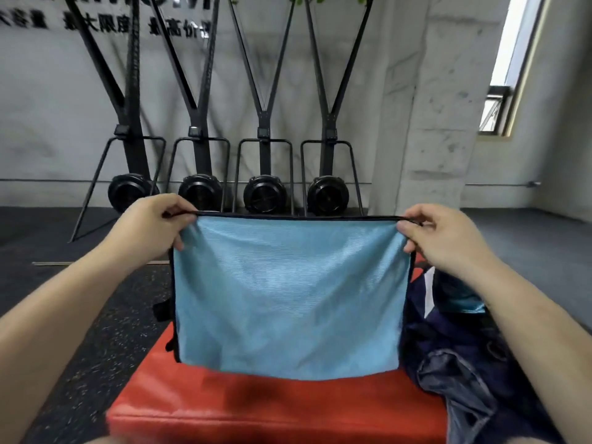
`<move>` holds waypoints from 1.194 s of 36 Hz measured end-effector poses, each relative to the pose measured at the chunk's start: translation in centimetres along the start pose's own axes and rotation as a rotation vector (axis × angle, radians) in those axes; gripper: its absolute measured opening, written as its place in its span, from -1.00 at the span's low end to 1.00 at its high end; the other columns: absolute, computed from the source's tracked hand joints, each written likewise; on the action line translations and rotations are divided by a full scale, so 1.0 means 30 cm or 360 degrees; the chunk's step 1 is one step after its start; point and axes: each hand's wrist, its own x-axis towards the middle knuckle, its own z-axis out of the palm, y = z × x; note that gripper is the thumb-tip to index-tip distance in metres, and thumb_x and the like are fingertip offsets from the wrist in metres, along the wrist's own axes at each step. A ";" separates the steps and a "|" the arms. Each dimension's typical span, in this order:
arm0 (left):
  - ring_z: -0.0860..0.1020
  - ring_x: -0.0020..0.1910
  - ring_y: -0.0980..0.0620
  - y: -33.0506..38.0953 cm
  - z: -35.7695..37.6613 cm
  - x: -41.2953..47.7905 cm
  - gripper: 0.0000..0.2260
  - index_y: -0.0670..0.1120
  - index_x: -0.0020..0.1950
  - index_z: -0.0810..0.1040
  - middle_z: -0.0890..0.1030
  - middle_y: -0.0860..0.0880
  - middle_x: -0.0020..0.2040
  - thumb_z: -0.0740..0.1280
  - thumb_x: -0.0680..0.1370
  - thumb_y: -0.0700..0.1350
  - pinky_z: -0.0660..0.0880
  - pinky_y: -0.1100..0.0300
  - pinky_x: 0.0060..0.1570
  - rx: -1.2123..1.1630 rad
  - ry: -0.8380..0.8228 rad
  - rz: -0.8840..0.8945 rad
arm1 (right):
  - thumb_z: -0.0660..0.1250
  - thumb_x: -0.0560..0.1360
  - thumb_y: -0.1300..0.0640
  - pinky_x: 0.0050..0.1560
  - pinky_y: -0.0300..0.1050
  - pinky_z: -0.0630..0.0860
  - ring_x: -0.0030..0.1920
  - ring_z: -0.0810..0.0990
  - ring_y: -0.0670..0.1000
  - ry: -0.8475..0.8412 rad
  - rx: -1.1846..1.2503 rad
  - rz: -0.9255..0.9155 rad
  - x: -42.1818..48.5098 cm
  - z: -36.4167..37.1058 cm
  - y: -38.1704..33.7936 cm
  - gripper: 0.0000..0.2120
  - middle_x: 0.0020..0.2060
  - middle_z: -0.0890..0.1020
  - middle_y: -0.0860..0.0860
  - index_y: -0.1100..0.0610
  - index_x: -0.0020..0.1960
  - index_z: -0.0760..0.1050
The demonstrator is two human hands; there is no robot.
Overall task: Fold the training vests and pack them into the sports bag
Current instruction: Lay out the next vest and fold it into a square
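A light blue training vest [288,293] with black trim hangs as a flat folded rectangle above a red padded block [275,408]. My left hand [153,222] pinches its top left corner and my right hand [439,238] pinches its top right corner, so the top edge is stretched taut between them. To the right lies a dark navy sports bag [458,354], open, with a bit of blue fabric [464,304] showing inside. The vest hides part of the block and the bag's left side.
Several black ski-trainer machines [262,193] stand against the grey wall behind. Dark speckled rubber floor [89,331] surrounds the block. A concrete pillar [432,123] and a window [509,75] are at the right.
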 end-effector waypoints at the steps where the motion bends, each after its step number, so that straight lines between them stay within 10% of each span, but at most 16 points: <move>1: 0.50 -0.59 0.17 0.006 -0.008 0.008 -0.92 -0.04 -0.06 0.60 0.59 0.01 -0.46 0.36 0.58 -0.20 0.40 0.40 -0.50 0.0027 0.0009 -0.0008 | 0.39 0.57 0.15 -0.27 -0.16 0.56 -0.58 0.48 -0.18 -0.0014 -0.0022 0.0002 0.008 -0.007 -0.015 -0.95 -0.39 0.65 0.10 0.02 -0.05 0.54; 6: 0.64 -0.46 0.02 -0.019 0.021 0.066 -0.91 -0.06 -0.06 0.57 0.65 -0.15 -0.32 0.32 0.60 -0.23 0.53 0.18 -0.38 -0.0062 -0.0040 -0.0212 | 0.36 0.58 0.18 -0.46 -0.44 0.36 -0.60 0.46 -0.23 -0.0124 -0.0161 -0.0009 0.054 0.005 -0.040 -0.99 -0.33 0.68 0.11 0.09 0.00 0.54; 15: 0.65 -0.27 -0.06 -0.160 0.203 0.182 -0.88 -0.11 -0.07 0.46 0.60 -0.19 -0.07 0.23 0.63 -0.28 0.59 -0.10 -0.09 -0.0183 -0.0072 -0.0471 | 0.35 0.58 0.24 -0.23 -0.09 0.53 -0.22 0.73 -0.01 -0.0289 -0.0102 0.0142 0.237 0.184 0.099 -0.90 -0.30 0.70 0.08 0.09 -0.10 0.51; 20: 0.65 -0.18 -0.02 -0.192 0.261 0.268 -0.92 -0.13 0.02 0.47 0.61 -0.16 0.02 0.22 0.63 -0.28 0.57 -0.08 -0.02 -0.0241 0.0010 -0.0420 | 0.33 0.58 0.24 -0.34 -0.43 0.42 -0.32 0.63 -0.21 -0.0089 -0.0185 0.0062 0.347 0.274 0.119 -0.87 -0.18 0.67 0.04 0.09 -0.12 0.51; 27: 0.50 -0.24 0.05 -0.201 0.327 0.250 -0.88 -0.07 0.02 0.54 0.57 0.02 -0.10 0.33 0.52 -0.25 0.45 0.12 -0.26 -0.0133 0.0247 -0.0265 | 0.27 0.52 0.30 -0.23 -0.24 0.30 -0.26 0.49 -0.10 0.0220 -0.0253 -0.0043 0.334 0.327 0.206 -0.84 -0.22 0.57 -0.02 0.07 -0.02 0.53; 34: 0.62 -0.13 -0.06 -0.409 0.542 0.003 -0.81 -0.17 -0.03 0.67 0.64 -0.09 -0.17 0.39 0.42 -0.38 0.43 0.37 -0.21 -0.0041 -0.0024 -0.0347 | 0.26 0.44 0.43 0.06 -0.28 0.31 0.01 0.55 0.13 0.0232 -0.0259 0.0129 0.060 0.510 0.489 -0.78 -0.03 0.58 0.16 0.22 0.00 0.56; 43: 0.50 0.10 -0.22 -0.616 0.758 -0.387 -0.80 -0.02 -0.10 0.65 0.57 -0.08 0.03 0.39 0.39 -0.29 0.33 0.01 0.15 0.0533 -0.0479 -0.0350 | 0.35 0.44 0.34 0.33 -0.04 0.34 0.28 0.45 0.21 -0.0051 -0.0605 0.0181 -0.355 0.666 0.774 -0.84 0.24 0.49 0.15 0.19 0.00 0.56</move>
